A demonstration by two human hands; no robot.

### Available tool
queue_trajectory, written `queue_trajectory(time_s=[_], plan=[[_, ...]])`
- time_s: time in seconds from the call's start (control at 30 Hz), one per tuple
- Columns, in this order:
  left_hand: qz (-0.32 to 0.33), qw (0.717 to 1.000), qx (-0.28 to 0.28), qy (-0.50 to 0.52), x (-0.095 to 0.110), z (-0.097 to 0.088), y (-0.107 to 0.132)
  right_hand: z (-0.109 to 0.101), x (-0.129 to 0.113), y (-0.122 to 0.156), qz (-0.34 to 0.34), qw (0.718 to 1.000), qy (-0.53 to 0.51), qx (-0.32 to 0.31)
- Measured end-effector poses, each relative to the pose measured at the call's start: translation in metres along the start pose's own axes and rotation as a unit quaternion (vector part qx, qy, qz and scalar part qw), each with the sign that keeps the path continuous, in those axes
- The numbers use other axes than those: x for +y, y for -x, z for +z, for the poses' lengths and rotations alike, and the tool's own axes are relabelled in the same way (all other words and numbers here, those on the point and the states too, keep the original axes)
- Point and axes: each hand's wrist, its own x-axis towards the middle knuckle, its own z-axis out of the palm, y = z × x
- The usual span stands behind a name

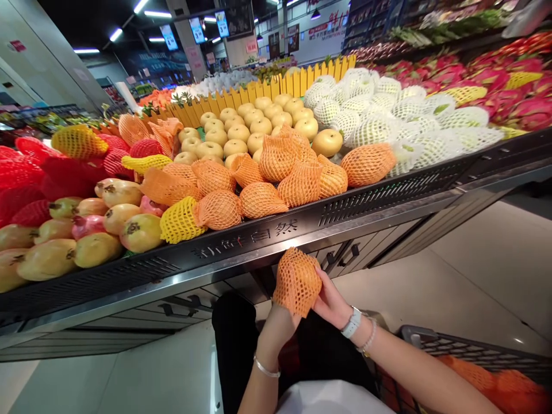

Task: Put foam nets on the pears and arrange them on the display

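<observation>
A round pear in an orange foam net [298,282] is between my two hands, just in front of the display's front edge. My left hand [281,325] cups it from below, its fingers mostly hidden behind the net. On the right side, my right hand [332,300] grips the pear with bent fingers and thumb. Loose tan pears [237,132] lie in rows on the display ahead. Along their front sit several more pears in orange nets [261,199].
Pomegranates [97,247] fill the display's left, and fruit in white nets [375,109] the right, with dragon fruit [532,112] beyond. A black front rail [379,195] borders the display. At lower right stands a shopping cart [474,353] holding orange-netted items [495,376].
</observation>
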Motion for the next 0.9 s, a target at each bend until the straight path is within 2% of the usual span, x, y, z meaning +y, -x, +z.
queue_trajectory(time_s=[0.1,0.13,0.2,0.27,0.3,0.33,0.4,0.43,0.47,0.53,0.63,0.77,0.9], plan=[[-0.004,0.986,-0.124,-0.113,0.015,-0.018,0.010,-0.006,-0.027,-0.004,-0.106,0.993,0.017,0.040],[0.015,0.983,-0.125,-0.136,0.015,-0.022,0.009,-0.008,-0.035,-0.004,-0.147,0.987,0.034,0.050],[0.063,0.992,-0.046,-0.101,0.009,-0.024,0.002,-0.011,-0.044,-0.002,-0.215,0.972,0.074,0.065],[0.046,0.997,0.052,0.037,-0.001,-0.015,-0.007,-0.012,-0.041,0.002,-0.250,0.960,0.106,0.067],[0.003,0.992,0.059,0.112,-0.006,-0.009,-0.011,-0.012,-0.035,0.003,-0.258,0.957,0.119,0.062],[-0.055,0.982,0.036,0.174,-0.010,-0.001,-0.014,-0.010,-0.028,0.005,-0.265,0.953,0.133,0.055],[-0.155,0.956,-0.021,0.250,-0.014,0.012,-0.017,-0.006,-0.012,0.008,-0.285,0.941,0.178,0.041],[-0.180,0.947,-0.030,0.265,-0.015,0.017,-0.018,-0.003,-0.004,0.008,-0.296,0.931,0.212,0.031],[-0.191,0.943,-0.023,0.271,-0.015,0.019,-0.018,-0.001,0.001,0.009,-0.302,0.920,0.251,0.014],[-0.190,0.944,0.026,0.270,-0.017,0.018,-0.018,0.004,0.008,0.009,-0.289,0.897,0.333,-0.033],[-0.166,0.945,0.099,0.266,-0.021,0.008,-0.020,0.009,0.010,0.010,-0.271,0.873,0.398,-0.079],[-0.128,0.953,0.130,0.242,-0.027,-0.001,-0.019,0.013,0.008,0.013,-0.330,0.868,0.366,-0.059],[-0.067,0.972,0.120,0.189,-0.032,0.008,-0.013,0.021,0.005,0.017,-0.391,0.845,0.363,-0.031]])
